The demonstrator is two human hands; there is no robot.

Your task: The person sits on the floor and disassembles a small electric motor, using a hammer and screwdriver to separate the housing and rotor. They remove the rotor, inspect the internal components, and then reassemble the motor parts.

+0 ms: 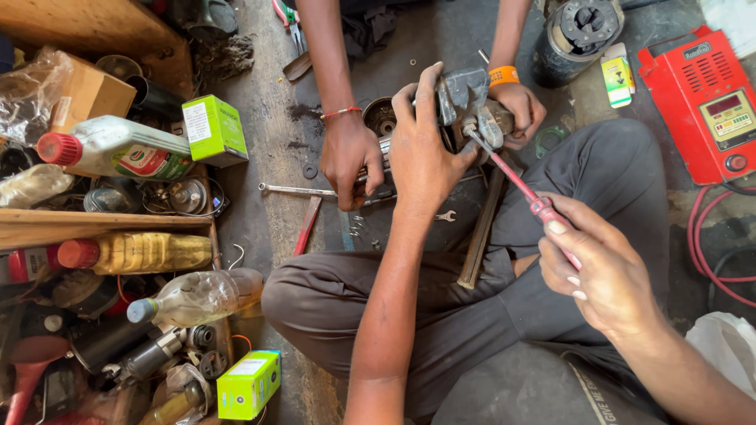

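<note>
The left hand (421, 153) reaches forward, fingers spread and curled over a grimy metal motor part (465, 106) on the floor ahead of the crossed legs; the right hand (602, 271) is closed round the red handle of a screwdriver (520, 185), whose long axis slants up-left, tip at the part; another person's two hands (350, 153) (520, 110) steady the part from the far side; a spanner (303, 190) lies just left; a red charger box (705, 102) stands at the right.

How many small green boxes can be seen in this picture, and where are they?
3. One green box stands at upper left beside the white bottle; one lies at the bottom left; a smaller one sits by the red machine. The clutter may hide more.
</note>
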